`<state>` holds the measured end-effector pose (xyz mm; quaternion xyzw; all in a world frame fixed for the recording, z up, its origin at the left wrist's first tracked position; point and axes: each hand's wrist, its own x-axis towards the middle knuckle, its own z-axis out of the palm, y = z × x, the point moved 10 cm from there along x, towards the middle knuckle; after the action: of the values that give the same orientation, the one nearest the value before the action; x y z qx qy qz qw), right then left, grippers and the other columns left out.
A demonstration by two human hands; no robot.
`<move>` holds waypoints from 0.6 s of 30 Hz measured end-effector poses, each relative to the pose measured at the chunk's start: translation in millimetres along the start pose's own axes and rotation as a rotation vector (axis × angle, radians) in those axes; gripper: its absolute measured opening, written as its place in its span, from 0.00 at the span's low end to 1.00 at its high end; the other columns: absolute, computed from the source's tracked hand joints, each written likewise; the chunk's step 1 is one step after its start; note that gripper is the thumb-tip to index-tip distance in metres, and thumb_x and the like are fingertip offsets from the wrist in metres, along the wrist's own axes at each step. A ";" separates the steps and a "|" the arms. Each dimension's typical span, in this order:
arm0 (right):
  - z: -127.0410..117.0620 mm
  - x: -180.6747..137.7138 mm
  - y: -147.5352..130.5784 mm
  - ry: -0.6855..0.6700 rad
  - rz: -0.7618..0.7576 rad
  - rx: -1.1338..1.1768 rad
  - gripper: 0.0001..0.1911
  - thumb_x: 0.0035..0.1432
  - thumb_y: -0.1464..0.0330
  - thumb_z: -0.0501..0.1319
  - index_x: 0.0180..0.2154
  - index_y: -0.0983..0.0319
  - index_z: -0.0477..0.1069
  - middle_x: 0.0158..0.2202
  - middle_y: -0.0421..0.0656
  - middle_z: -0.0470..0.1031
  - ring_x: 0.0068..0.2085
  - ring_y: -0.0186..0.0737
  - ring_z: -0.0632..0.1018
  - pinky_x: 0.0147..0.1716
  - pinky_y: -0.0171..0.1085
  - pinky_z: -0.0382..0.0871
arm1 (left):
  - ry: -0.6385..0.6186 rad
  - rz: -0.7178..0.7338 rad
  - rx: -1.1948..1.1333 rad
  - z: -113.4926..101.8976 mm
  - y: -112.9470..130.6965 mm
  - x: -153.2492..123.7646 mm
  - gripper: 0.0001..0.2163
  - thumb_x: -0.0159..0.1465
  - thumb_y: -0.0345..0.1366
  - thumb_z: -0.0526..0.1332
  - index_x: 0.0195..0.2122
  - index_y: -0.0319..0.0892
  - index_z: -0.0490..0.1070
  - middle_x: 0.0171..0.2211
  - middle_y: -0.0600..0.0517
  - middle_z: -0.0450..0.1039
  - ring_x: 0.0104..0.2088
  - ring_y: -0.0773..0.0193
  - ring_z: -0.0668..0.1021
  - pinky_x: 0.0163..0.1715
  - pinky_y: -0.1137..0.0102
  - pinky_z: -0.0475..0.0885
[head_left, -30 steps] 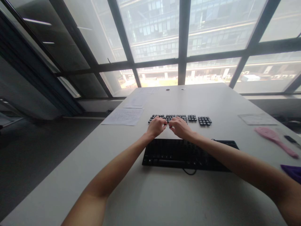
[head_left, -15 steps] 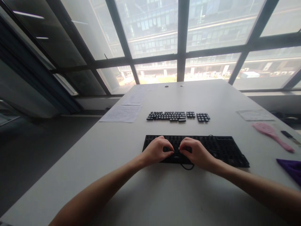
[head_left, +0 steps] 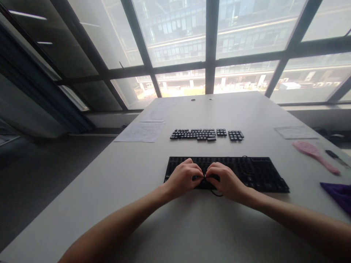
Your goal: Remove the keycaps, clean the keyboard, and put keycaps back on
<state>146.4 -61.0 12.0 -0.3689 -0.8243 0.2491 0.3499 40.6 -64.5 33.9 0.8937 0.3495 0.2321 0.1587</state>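
Note:
A black keyboard [head_left: 260, 175] lies across the table in front of me, with dark key sockets showing over much of it. My left hand [head_left: 184, 176] is over its left half, thumb and index finger pinched. Facing it, my right hand [head_left: 227, 179] is pinched too, and the fingertips of both hands meet low over the keyboard. Whatever is between them is too small and dark to name. Behind the keyboard, loose black keycaps are laid out in rows: a wide group [head_left: 201, 134], a small block [head_left: 221, 132] and another block [head_left: 236, 135].
Papers [head_left: 139, 132] lie at the table's left edge. On the right are a clear flat bag [head_left: 296, 132], a pink brush-shaped object [head_left: 312, 155], a small black-handled tool [head_left: 332, 154] and a purple cloth [head_left: 337, 197]. A cable loop [head_left: 216, 194] sticks out in front of the keyboard.
My hands have come closer together; the gap between their fingertips has closed. The right hand has shifted slightly left. The view has moved a little, while the keycap rows stay as they were.

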 end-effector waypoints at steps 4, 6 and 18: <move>-1.5 -2.5 -6.2 0.015 -0.046 -0.025 0.08 0.56 0.78 0.63 0.32 0.60 0.76 0.36 0.44 0.76 0.39 0.42 0.76 0.40 0.40 0.71 | 0.025 0.043 0.053 1.0 5.9 -4.0 0.06 0.66 0.33 0.63 0.34 0.44 0.80 0.37 0.52 0.81 0.37 0.62 0.72 0.39 0.67 0.70; -2.1 -4.1 -10.1 0.014 -0.066 -0.052 0.08 0.57 0.78 0.62 0.32 0.60 0.75 0.36 0.44 0.76 0.39 0.42 0.76 0.40 0.40 0.71 | 0.043 0.054 0.065 0.2 7.4 -5.8 0.07 0.67 0.33 0.62 0.34 0.43 0.80 0.37 0.52 0.80 0.37 0.62 0.71 0.39 0.67 0.71; -2.4 -5.3 -11.0 0.030 -0.065 -0.003 0.08 0.58 0.77 0.62 0.31 0.60 0.76 0.37 0.44 0.78 0.38 0.40 0.77 0.40 0.38 0.72 | 0.045 0.061 0.062 0.7 9.9 -6.4 0.06 0.66 0.31 0.62 0.35 0.43 0.79 0.38 0.50 0.79 0.38 0.61 0.72 0.41 0.66 0.72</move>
<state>146.0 -71.4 18.8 -0.3461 -0.8310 0.2308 0.3693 42.3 -76.1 35.8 0.9031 0.3325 0.2458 0.1159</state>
